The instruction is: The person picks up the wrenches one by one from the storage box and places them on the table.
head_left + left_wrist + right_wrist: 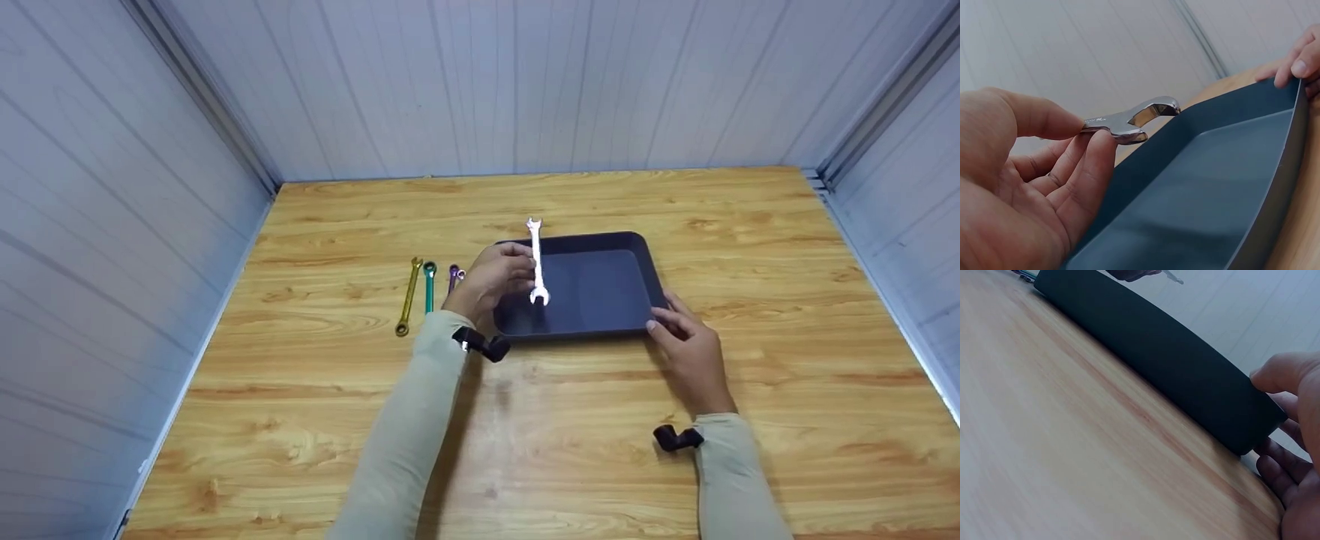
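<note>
Between thumb and fingertips, my left hand (495,279) pinches a silver open-ended wrench (537,262) above the left part of a dark baking tray (600,292). In the left wrist view one forked end of the wrench (1123,125) sticks out past the fingers, apart from the tray (1207,174). My right hand (691,356) grips the tray's near right corner. The right wrist view shows its thumb on the rim and the other fingers round the corner of the tray (1157,360).
Left of the tray lie a yellow wrench (408,298), a green wrench (430,285) and a purple wrench (453,276). A small ring end (461,274) shows beside the purple one, the rest hidden by the left hand. Pale panel walls (480,82) enclose the wooden table (570,450).
</note>
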`<state>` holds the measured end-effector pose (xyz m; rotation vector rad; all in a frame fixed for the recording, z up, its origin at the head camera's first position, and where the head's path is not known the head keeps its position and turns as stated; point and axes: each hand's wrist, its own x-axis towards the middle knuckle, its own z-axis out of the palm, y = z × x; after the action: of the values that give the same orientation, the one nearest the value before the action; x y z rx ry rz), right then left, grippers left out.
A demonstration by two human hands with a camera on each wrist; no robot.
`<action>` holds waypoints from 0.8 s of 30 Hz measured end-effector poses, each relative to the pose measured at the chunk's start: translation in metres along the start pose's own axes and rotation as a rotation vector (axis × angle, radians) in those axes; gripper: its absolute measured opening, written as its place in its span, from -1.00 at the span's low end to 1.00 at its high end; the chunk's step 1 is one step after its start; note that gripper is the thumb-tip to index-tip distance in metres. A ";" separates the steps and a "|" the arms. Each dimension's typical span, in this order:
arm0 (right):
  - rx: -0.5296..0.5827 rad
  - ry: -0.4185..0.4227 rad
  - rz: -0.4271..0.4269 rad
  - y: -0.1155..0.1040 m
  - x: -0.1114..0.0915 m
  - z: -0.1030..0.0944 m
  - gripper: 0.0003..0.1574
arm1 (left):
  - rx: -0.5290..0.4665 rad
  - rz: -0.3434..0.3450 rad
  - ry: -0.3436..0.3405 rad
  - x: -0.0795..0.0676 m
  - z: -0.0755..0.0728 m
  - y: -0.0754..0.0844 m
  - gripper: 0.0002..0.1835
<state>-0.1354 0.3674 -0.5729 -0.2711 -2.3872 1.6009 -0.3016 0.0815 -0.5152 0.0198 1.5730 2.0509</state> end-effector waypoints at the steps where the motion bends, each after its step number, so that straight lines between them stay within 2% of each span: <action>1: 0.005 0.002 -0.003 -0.001 0.000 0.000 -0.51 | -0.002 0.000 0.003 -0.001 -0.001 0.001 -0.88; 17: -0.008 0.012 -0.006 -0.002 -0.001 0.000 -0.51 | -0.078 -0.017 0.063 -0.024 -0.025 0.008 -0.88; 24: 0.011 0.009 -0.014 -0.001 -0.001 0.000 -0.50 | -0.056 -0.026 0.089 -0.030 -0.032 0.009 -0.87</action>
<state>-0.1342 0.3668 -0.5724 -0.2579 -2.3682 1.6023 -0.2904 0.0389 -0.5082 -0.1138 1.5599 2.1007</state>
